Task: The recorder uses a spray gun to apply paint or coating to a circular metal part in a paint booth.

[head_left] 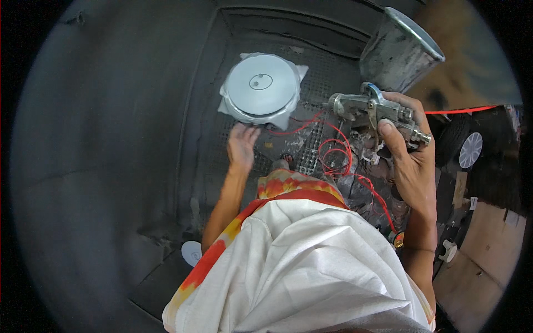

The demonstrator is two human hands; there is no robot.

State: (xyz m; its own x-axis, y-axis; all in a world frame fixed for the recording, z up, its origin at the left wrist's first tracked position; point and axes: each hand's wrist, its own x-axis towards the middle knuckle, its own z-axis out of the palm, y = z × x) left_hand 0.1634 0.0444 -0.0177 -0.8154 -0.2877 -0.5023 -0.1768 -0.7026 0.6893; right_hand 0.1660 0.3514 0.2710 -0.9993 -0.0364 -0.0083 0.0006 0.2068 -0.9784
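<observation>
Disc [261, 89]: round, flat, grey-silver, with a small ring mark at its centre. It lies face up on a crumpled pale sheet [297, 75], on the dark grate [327, 83] of a spray booth, ahead of the person and slightly to their left.
Left hand [242, 145]: open, fingers spread and loosely curled, holding nothing. The fingertips sit just below the disc's near edge, at the sheet; actual contact cannot be told.
Spray gun [369, 111]: metal body, nozzle pointing left toward the disc but well apart from it, held up off the grate.
Cup [397, 50]: large metal cup, paint-stained, mounted on top of the gun and tilted up to the right.
Right hand [408, 150]: closed around the gun's grip, with the index finger up by the trigger; whether it is pressed is not visible.
Hose [338, 150]: thin red line looping under the gun over the grate.
Booth wall [111, 155]: dark, overspray-coated, curving round on the left.
Other discs: a similar pale one [471, 150] stands off to the right, and another [191, 252] lies low near the left elbow.
Step in hand: judged to be positioning the disc by its edge with the free hand while the gun waits.
Next move calls for: likely clearing the left hand from the disc, then bringing the nozzle square to the face at an even standoff.
</observation>
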